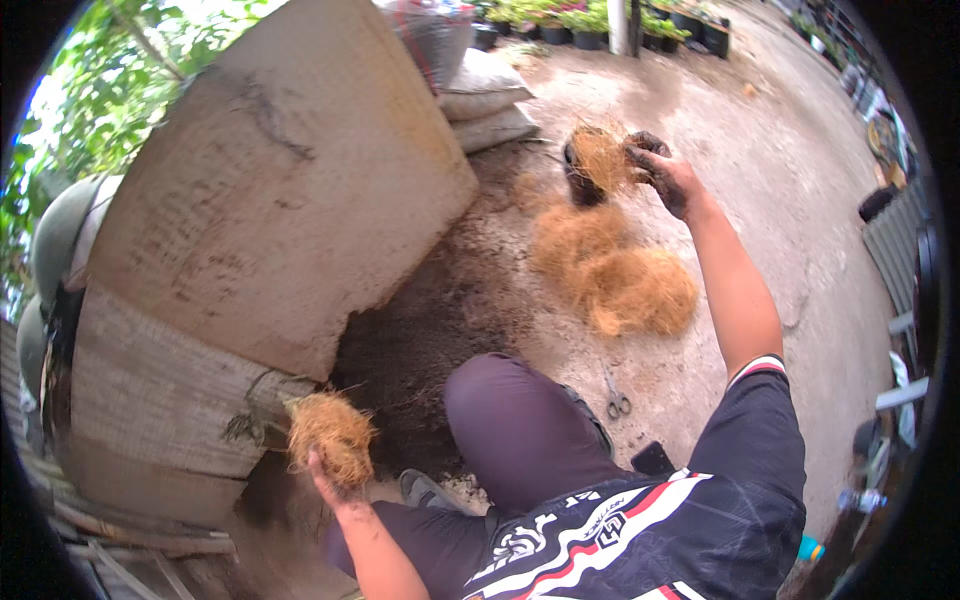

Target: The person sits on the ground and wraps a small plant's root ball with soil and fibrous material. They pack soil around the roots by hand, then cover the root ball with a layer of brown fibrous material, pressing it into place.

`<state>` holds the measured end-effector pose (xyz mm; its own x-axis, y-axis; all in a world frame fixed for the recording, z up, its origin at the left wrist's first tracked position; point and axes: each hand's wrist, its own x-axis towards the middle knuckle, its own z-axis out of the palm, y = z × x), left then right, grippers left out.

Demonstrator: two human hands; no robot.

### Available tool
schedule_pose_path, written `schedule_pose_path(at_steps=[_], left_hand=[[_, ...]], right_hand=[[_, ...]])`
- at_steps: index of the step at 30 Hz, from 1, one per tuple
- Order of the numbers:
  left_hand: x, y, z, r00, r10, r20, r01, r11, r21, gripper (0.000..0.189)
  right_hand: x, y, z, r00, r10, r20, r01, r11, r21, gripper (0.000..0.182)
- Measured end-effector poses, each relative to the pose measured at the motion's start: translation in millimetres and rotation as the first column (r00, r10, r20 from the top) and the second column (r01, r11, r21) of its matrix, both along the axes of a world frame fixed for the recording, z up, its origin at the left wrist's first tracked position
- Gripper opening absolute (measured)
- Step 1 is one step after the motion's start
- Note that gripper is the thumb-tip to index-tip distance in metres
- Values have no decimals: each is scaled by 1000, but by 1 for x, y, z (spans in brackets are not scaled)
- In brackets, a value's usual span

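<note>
My left hand (334, 480) holds a ball of brown coconut fibre (330, 435) at the lower left, beside a wooden board; a sprig of green leaves (247, 427) shows just left of the ball. My right hand (660, 169), dark with soil, reaches out at the upper right and has its fingers on a loose tuft of fibre (600, 154). That tuft lies at the mouth of a black pot (581, 184). Loose heaps of coconut fibre (637, 289) lie on the ground between the pot and my knee. Scissors (617, 401) rest on the concrete near my knee.
Dark soil (427, 360) covers the ground by my knee. A large worn board (285, 180) stands at the left. Filled sacks (487, 97) are stacked beyond it. A black phone (652, 459) lies beside my leg. Potted plants (589, 34) line the far edge.
</note>
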<state>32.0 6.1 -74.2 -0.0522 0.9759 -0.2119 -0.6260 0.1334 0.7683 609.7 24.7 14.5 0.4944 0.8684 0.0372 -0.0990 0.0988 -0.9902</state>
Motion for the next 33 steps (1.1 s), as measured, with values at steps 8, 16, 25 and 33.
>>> schedule_pose_path(at_steps=[8,16,25,33], left_hand=[[8,-1,33,997,35,-73,-21,983,184,56],[2,-9,30,988,123,96,-144,953,268,54],[-4,-10,23,922,-27,386,-39,986,163,47],[-17,-15,29,842,-107,529,-58,957,286,58]], right_hand=[[-144,20,40,937,243,-251,-229,970,85,35],[-283,14,28,543,568,-618,-560,794,237,40],[-385,-1,-4,-165,690,-704,-707,415,572,40],[-425,0,8,-158,652,-742,-792,365,489,39]])
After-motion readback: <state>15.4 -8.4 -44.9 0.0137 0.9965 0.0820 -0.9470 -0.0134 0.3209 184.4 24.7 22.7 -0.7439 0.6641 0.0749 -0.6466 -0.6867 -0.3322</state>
